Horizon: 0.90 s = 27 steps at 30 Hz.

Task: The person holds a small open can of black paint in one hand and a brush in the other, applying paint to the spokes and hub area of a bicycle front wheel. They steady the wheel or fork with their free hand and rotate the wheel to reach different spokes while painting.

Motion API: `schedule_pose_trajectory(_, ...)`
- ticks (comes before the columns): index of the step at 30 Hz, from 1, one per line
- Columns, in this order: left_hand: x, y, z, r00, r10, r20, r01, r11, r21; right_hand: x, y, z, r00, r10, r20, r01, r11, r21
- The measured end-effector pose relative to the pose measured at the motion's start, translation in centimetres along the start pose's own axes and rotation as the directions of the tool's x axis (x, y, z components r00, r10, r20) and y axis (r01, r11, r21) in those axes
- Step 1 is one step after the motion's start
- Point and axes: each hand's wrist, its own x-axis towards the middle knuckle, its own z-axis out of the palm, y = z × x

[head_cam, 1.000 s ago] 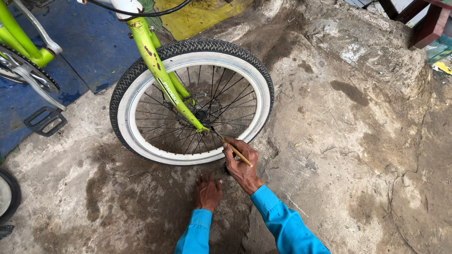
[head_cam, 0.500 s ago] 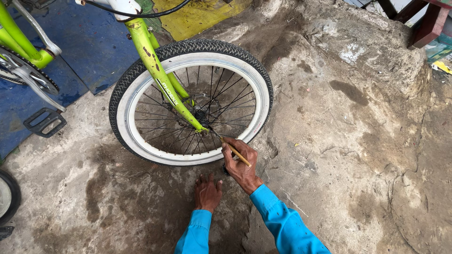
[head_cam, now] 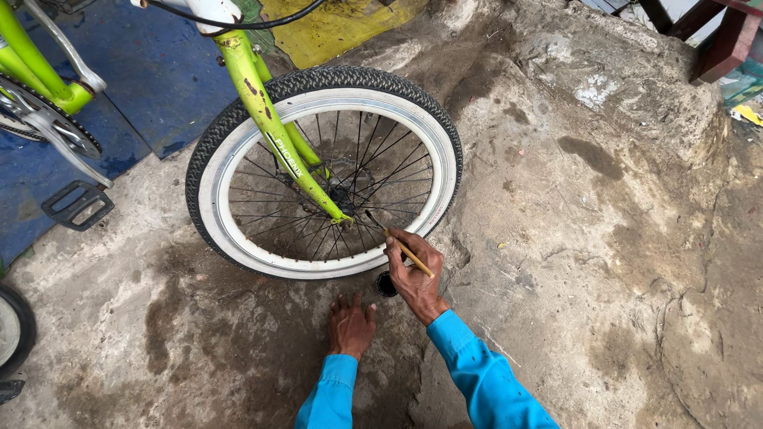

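the right hand (head_cam: pixel 415 274) pinches a thin yellow-handled brush (head_cam: pixel 401 248) between thumb and fingers, its dark tip reaching through the spokes toward the hub (head_cam: pixel 343 196) of the front wheel (head_cam: pixel 322 171), just below the end of the lime green fork (head_cam: pixel 274 127). the left hand (head_cam: pixel 350 324) lies flat and spread on the stained concrete floor (head_cam: pixel 572 262) just below the wheel, holding nothing, and reads as a prop for the body. a small dark round tin (head_cam: pixel 386 284) sits on the floor between the wheel's white rim and the right hand, touching or nearly touching the tyre; what is in it cannot be told. to do this step well, it looks wise to keep the brush angled so the bristles meet the hub without dragging across the spokes, to load it lightly, and to keep the weight on the flat hand so the brushing wrist stays loose. the fork leg carries a narrow label with dark lettering, running along its length just above the hub. left of the wheel a black pedal (head_cam: pixel 77 205) and silver crank (head_cam: pixel 56 135) hang over a blue mat (head_cam: pixel 151 79); above the wheel lies a yellow sheet (head_cam: pixel 342 28), and no packages show.
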Motion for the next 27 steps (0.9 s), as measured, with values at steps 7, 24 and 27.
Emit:
schedule_pose_trajectory(7,0.1,0.1,0.1,1.0,0.008,-0.02,-0.008,1.0,0.006,0.2,1.0,-0.2,0.998,0.062,-0.001,-0.062,0.998,-0.034)
schedule_pose_trajectory(24,-0.1,0.1,0.3,0.999,0.006,-0.036,-0.007,1.0,-0.016,0.2,3.9,-1.6,0.991,0.131,-0.027,-0.13,0.991,0.041)
schedule_pose_trajectory(27,0.0,0.0,0.3,0.999,0.01,-0.038,-0.011,1.0,-0.01,0.2,4.5,-2.1,0.975,0.211,-0.074,-0.204,0.975,0.086)
